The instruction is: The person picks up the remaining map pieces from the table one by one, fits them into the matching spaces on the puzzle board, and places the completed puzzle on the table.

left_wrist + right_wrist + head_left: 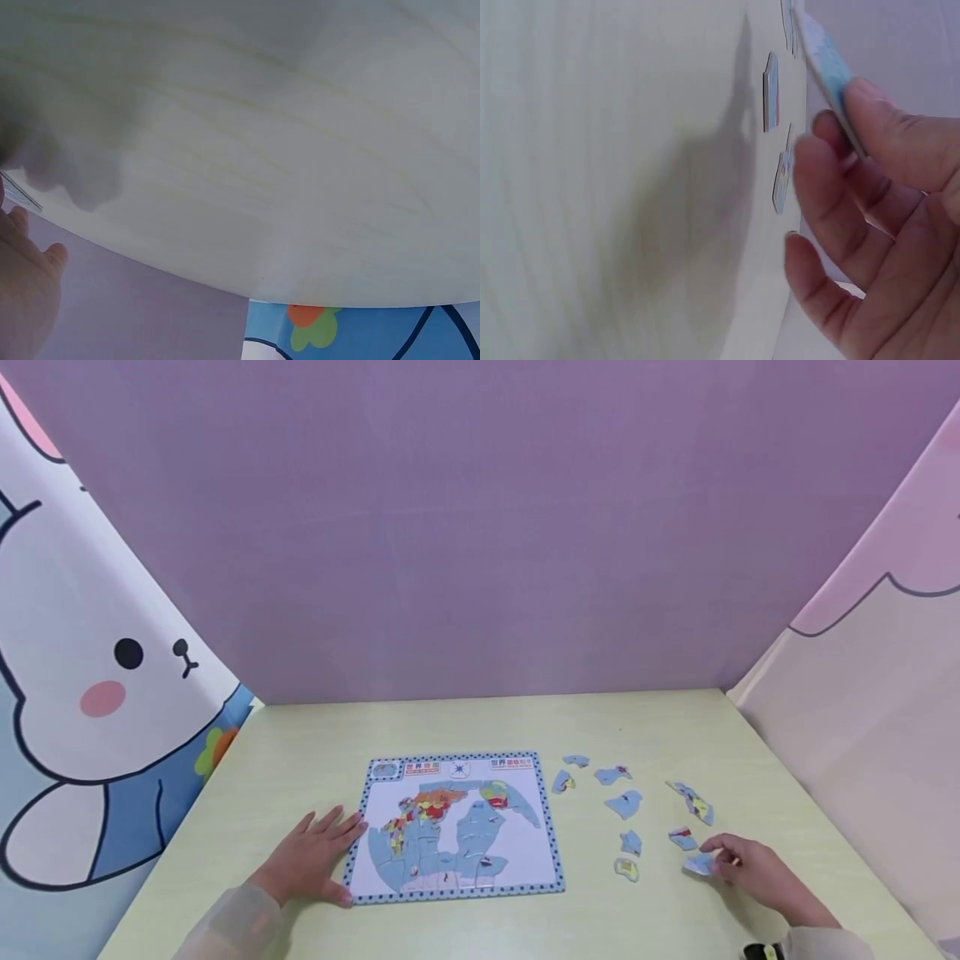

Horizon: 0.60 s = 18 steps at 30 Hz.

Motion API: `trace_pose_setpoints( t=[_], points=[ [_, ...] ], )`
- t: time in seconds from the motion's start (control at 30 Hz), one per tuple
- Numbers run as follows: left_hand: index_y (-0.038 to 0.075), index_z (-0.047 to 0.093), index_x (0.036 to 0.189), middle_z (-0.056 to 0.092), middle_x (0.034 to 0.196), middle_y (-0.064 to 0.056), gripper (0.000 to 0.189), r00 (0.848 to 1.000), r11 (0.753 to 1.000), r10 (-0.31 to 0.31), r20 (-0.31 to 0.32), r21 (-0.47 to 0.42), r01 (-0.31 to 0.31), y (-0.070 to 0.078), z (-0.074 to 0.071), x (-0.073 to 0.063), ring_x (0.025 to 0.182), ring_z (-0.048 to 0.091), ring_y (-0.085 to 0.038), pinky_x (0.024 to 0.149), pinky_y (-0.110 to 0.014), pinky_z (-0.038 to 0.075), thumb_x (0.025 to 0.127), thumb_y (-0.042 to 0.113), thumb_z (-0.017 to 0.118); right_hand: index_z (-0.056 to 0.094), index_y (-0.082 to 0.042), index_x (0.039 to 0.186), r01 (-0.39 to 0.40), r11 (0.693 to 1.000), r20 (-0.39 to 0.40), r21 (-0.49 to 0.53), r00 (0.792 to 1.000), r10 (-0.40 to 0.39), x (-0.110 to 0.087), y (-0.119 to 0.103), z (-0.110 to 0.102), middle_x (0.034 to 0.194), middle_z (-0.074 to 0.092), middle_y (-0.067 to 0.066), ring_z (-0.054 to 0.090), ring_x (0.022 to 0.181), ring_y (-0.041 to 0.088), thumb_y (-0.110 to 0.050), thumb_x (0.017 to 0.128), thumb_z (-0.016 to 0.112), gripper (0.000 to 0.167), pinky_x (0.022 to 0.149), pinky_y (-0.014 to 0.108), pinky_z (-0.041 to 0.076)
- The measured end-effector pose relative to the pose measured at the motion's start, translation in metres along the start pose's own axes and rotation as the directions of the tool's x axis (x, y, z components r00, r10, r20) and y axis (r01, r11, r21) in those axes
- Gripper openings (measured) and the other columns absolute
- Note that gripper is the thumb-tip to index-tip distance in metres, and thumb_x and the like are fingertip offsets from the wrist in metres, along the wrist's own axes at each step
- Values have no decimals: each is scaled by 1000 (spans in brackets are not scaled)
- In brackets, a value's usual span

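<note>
A world-map puzzle board (549,827) with a dotted blue border lies on the table, partly filled with blue and coloured pieces. My left hand (315,853) rests with spread fingers at the board's left edge; only part of that hand (30,277) shows in the left wrist view. Right of the loose pieces, my right hand (753,868) pinches a pale blue puzzle piece (698,863) between thumb and fingers. In the right wrist view the pinched piece (826,64) is seen nearly edge-on, raised off the table, with the other fingers of the right hand (900,247) loosely bent.
Several loose puzzle pieces (624,804) lie right of the board. A red-and-blue piece (682,837) and a long yellow-and-blue piece (693,802) lie near my right hand. A purple backdrop (480,543) stands behind the table (315,735), with printed cloth at both sides.
</note>
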State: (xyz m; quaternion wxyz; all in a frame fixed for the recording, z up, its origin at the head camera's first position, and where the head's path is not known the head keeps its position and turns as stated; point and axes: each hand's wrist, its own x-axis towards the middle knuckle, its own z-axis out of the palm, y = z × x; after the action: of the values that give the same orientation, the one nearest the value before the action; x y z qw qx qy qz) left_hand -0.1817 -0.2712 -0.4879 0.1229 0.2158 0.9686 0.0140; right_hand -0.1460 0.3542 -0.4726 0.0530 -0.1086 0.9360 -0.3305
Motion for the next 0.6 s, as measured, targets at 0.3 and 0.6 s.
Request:
trace_pose_setpoints(
  t=[0.3, 0.6],
  points=[
    [10, 43, 144, 39, 150, -8, 109, 1000, 1000, 3, 20, -18, -3, 2, -4, -3, 141, 22, -40, 109, -65, 14, 61, 74, 68, 65, 6, 93, 145, 989, -158, 43, 978, -136, 8, -14, 16, 70, 52, -14, 43, 61, -2, 9, 80, 68, 14, 49, 22, 41],
    [10, 43, 144, 39, 150, -8, 109, 1000, 1000, 14, 6, -9, -14, 1, -2, -1, 141, 22, -41, 108, -65, 15, 61, 76, 67, 65, 9, 96, 171, 973, -107, 154, 982, -155, 24, -28, 26, 77, 61, -6, 51, 68, -3, 8, 81, 67, 15, 56, 21, 49]
  ],
)
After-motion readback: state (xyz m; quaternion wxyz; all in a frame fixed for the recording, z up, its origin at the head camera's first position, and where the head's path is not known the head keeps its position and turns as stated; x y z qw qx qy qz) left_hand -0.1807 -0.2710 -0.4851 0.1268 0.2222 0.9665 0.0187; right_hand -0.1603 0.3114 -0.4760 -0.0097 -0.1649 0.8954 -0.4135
